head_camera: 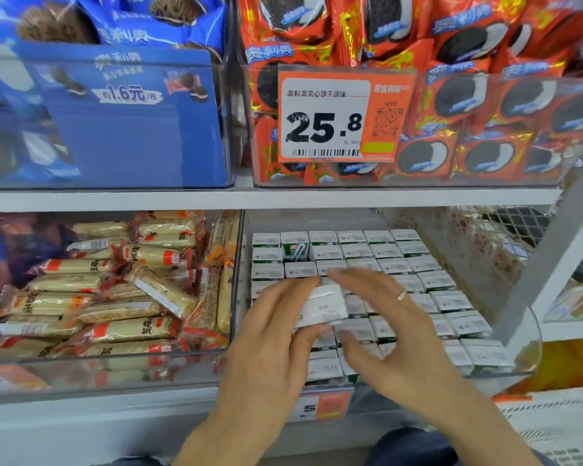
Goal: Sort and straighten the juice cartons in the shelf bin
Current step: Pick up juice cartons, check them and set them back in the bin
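Fingers of the left hand (276, 317) are curled round one small juice carton (322, 306), thumb at its near edge and fingertips at its far edge, holding it tilted above the packed rows; it is blurred, so I cannot read its face. Right hand (389, 317) is spread, fingers apart and fairly straight, hovering over or brushing the carton tops just beside the lifted one; contact I cannot confirm. A ring shows on one right finger. The other cartons (381, 253) stand in near-regular rows filling the clear shelf bin (529, 351) on the lower shelf, right of centre; one at the back (295, 248) shows its green side with a straw rather than its top, so it looks turned. Judgement: I am mid-sort, one carton out of its row and awaiting a slot. Next move calls for turning it to match the neighbours, the right hand opening a gap, then pressing it down level. Left of this, a bin of wrapped snack bars (115, 297); above, red cookie packs behind an orange price tag (340, 116).
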A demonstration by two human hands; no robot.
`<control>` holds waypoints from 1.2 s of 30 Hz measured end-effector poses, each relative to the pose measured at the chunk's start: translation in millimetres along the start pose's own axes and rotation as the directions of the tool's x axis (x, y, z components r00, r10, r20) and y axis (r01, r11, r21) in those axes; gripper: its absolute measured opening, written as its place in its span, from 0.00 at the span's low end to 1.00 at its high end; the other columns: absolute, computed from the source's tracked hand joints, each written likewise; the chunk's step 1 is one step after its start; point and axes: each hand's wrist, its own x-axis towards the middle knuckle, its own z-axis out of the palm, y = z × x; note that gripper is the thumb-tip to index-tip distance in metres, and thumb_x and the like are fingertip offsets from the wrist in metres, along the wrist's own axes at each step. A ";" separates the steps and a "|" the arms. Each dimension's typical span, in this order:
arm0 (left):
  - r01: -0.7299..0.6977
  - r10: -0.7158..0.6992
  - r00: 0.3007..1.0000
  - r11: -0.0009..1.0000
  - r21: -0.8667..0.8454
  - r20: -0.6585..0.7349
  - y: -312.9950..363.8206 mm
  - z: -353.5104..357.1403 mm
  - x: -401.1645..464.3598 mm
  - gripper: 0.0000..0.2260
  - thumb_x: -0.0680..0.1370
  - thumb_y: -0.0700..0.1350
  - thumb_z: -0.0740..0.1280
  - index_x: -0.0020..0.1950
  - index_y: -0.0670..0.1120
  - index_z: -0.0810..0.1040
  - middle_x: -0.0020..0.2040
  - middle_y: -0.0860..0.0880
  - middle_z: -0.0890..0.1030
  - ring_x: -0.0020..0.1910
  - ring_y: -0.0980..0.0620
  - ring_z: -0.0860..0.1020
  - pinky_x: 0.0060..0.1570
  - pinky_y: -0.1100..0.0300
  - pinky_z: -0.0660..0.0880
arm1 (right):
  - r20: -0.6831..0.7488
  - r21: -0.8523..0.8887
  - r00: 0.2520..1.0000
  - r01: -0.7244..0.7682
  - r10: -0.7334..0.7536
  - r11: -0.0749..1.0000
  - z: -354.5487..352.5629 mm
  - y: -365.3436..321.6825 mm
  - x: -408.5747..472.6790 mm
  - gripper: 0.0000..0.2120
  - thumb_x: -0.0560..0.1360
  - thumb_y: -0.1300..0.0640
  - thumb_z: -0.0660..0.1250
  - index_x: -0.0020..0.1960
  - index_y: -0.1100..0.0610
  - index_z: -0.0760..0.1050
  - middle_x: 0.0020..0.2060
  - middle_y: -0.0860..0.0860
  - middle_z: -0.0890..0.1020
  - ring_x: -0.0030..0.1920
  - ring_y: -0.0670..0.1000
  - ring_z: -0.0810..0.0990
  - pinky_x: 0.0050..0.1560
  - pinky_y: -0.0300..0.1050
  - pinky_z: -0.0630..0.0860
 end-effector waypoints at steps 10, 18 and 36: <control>0.244 -0.264 0.963 0.940 0.238 0.056 -34.9 -30.7 14.6 0.31 0.77 0.64 0.51 0.77 0.54 0.55 0.76 0.53 0.61 0.73 0.54 0.60 0.68 0.58 0.63 | -0.107 -0.063 0.965 -0.245 0.238 0.967 -0.1 26.4 44.7 0.22 0.67 0.52 0.77 0.51 0.36 0.68 0.48 0.36 0.79 0.50 0.33 0.77 0.50 0.22 0.70; 0.299 -0.378 0.909 0.884 0.361 0.173 -49.7 -20.5 14.7 0.31 0.80 0.61 0.52 0.78 0.52 0.44 0.78 0.49 0.55 0.70 0.48 0.68 0.62 0.55 0.69 | -0.028 0.063 0.911 -0.408 0.411 0.911 21.5 76.3 100.7 0.24 0.71 0.58 0.74 0.64 0.55 0.69 0.53 0.45 0.78 0.56 0.51 0.78 0.54 0.40 0.76; 0.294 -0.364 0.917 0.894 0.339 0.164 -50.7 -16.0 13.7 0.31 0.80 0.58 0.54 0.78 0.52 0.43 0.78 0.50 0.54 0.72 0.50 0.65 0.64 0.58 0.69 | 0.067 -0.116 0.939 -0.329 0.338 0.937 45.8 89.6 119.2 0.20 0.70 0.56 0.75 0.60 0.49 0.76 0.47 0.39 0.78 0.45 0.36 0.79 0.44 0.26 0.73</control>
